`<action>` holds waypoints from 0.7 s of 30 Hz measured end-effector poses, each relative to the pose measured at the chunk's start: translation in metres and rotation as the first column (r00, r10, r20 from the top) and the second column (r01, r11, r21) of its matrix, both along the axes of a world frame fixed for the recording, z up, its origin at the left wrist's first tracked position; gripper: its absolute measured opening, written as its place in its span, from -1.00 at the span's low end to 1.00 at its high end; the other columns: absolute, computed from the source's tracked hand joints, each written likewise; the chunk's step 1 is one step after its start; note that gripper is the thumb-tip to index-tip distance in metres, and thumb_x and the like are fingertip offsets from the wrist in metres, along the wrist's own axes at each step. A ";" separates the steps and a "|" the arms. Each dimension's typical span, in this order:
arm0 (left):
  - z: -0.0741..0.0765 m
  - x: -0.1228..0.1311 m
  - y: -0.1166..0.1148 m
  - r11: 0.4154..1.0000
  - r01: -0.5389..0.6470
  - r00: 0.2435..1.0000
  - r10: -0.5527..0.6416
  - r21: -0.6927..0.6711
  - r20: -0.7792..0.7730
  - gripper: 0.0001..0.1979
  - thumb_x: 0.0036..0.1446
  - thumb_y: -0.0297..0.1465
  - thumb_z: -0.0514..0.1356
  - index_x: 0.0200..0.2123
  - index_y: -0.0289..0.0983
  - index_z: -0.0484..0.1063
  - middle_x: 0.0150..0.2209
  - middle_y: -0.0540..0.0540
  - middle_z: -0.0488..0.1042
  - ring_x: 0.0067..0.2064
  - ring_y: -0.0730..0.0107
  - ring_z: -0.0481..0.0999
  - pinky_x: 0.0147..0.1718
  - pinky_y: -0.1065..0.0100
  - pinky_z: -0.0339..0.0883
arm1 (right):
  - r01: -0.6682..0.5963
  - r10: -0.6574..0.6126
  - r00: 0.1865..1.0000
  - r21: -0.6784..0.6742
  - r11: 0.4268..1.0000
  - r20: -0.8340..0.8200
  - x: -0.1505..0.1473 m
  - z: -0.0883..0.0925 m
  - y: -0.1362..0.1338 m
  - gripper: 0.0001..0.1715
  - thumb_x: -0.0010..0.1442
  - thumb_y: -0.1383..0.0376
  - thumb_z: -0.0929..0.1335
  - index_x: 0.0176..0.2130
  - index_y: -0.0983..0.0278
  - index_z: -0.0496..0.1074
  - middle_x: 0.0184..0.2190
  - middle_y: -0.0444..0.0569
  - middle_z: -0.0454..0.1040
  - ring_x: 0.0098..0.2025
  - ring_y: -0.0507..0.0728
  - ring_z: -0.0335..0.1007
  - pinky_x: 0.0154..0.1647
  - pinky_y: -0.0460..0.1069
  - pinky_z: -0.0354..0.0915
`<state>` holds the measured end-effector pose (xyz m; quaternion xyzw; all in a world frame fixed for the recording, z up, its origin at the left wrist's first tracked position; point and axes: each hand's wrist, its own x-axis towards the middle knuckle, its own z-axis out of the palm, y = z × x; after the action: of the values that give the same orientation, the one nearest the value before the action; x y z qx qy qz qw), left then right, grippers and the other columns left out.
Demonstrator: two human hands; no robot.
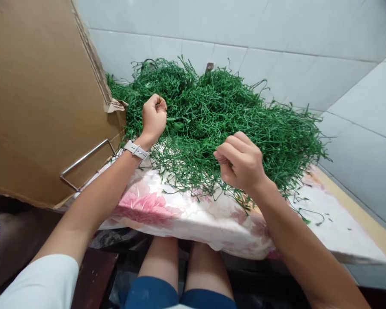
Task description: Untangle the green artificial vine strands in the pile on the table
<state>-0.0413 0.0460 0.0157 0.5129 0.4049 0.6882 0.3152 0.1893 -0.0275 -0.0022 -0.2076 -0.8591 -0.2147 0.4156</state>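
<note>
A large heap of thin green plastic-looking stems [209,103] lies on a table with a flowered cloth [176,214]. Over the left part of the heap is my left hand [155,115], its fingers curled closed; whatever they hold, if anything, is too small to make out. A pale watch strap [136,150] circles that wrist. My right hand [241,161] is curled into a closed shape at the front of the heap, knuckles up. Its fingertips are turned away, so I cannot see what is in them. Loose stems trail beneath both hands.
A tall cardboard sheet or box [45,103] stands on the left, beside a bent metal handle [85,163]. White wall tiles [276,73] rise behind the heap. A few loose stem bits [309,216] lie on the right of the cloth. My knees are under the table's front edge.
</note>
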 end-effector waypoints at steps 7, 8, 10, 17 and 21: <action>0.005 0.003 -0.003 0.960 0.206 0.969 -0.174 -0.187 0.174 -0.73 0.44 -0.48 0.07 -0.39 -0.22 0.25 -0.57 0.14 0.24 -0.62 0.65 0.25 -0.60 0.51 0.17 | -0.127 -0.054 0.862 -0.318 0.940 -0.504 0.009 -0.005 0.020 -0.74 0.36 0.17 0.40 -0.34 0.23 0.40 -0.47 -0.13 0.38 -0.44 0.03 0.25 -0.39 0.00 0.17; 0.005 0.009 -0.007 0.955 0.231 0.965 -0.199 -0.188 0.172 -0.73 0.45 -0.48 0.06 -0.38 -0.22 0.25 -0.57 0.15 0.25 -0.62 0.66 0.26 -0.60 0.52 0.18 | -0.182 -0.069 0.818 -0.372 0.910 -0.571 0.010 -0.006 0.022 -0.72 0.32 0.11 0.43 -0.33 0.24 0.42 -0.47 -0.14 0.39 -0.45 0.02 0.26 -0.40 -0.01 0.18; 0.006 0.017 -0.016 0.937 0.283 0.951 -0.247 -0.203 0.185 -0.74 0.46 -0.47 0.05 -0.37 -0.23 0.24 -0.57 0.16 0.26 -0.63 0.67 0.30 -0.59 0.54 0.22 | -0.285 -0.091 0.732 -0.425 0.859 -0.675 0.010 -0.007 0.025 -0.64 0.21 0.04 0.51 -0.33 0.24 0.43 -0.47 -0.16 0.39 -0.46 0.00 0.25 -0.43 -0.03 0.19; 0.005 0.034 -0.039 0.824 0.502 0.863 -0.459 -0.262 0.210 -0.75 0.45 -0.32 0.10 -0.32 -0.27 0.37 -0.59 0.15 0.18 -0.67 0.69 0.15 -0.66 0.56 0.10 | -0.662 -0.030 0.528 -0.434 0.611 -0.849 0.011 -0.001 0.030 -0.55 0.12 -0.05 0.55 -0.35 0.23 0.46 -0.44 -0.14 0.46 -0.41 0.00 0.36 -0.37 -0.05 0.28; -0.005 0.040 -0.043 0.840 0.508 0.860 -0.507 -0.192 0.056 -0.65 0.20 -0.09 0.37 -0.31 -0.26 0.45 -0.61 0.18 0.07 -0.64 0.67 -0.01 -0.72 0.52 -0.07 | -0.601 -0.029 0.586 -0.459 0.654 -0.810 0.011 -0.004 0.029 -0.59 0.19 -0.05 0.52 -0.33 0.22 0.49 -0.39 -0.11 0.51 -0.36 0.02 0.39 -0.32 -0.04 0.32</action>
<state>-0.0009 0.0030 0.0105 0.5664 0.3213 0.5366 0.5366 0.2002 0.0019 -0.0062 -0.2618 -0.6368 0.3105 0.6554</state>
